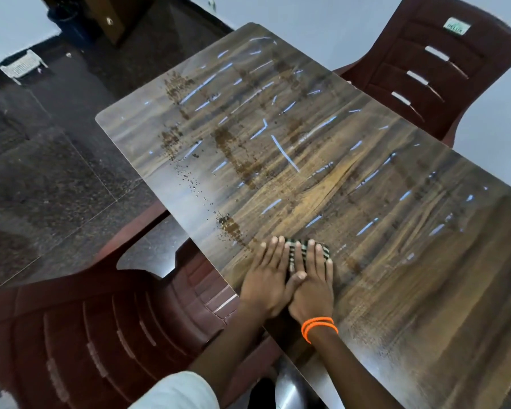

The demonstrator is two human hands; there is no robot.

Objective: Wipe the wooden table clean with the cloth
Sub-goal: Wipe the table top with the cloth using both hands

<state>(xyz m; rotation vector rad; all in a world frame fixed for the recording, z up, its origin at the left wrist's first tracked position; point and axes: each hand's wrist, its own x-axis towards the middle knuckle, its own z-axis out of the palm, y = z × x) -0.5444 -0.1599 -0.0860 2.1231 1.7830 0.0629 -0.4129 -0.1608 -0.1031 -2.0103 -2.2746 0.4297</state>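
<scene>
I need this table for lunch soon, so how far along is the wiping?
Early on. Nothing looks clearly finished, though the near right stretch of the wooden table shows little dirt. In hand: the left hand and right hand press flat on the striped cloth near the front edge. Left: the brown crumb patches mid-table, more at the far left, and a trail by the cloth.

Both hands cover most of the cloth, so only its striped far part shows. The bench is cut off at the right and bottom edge.
</scene>
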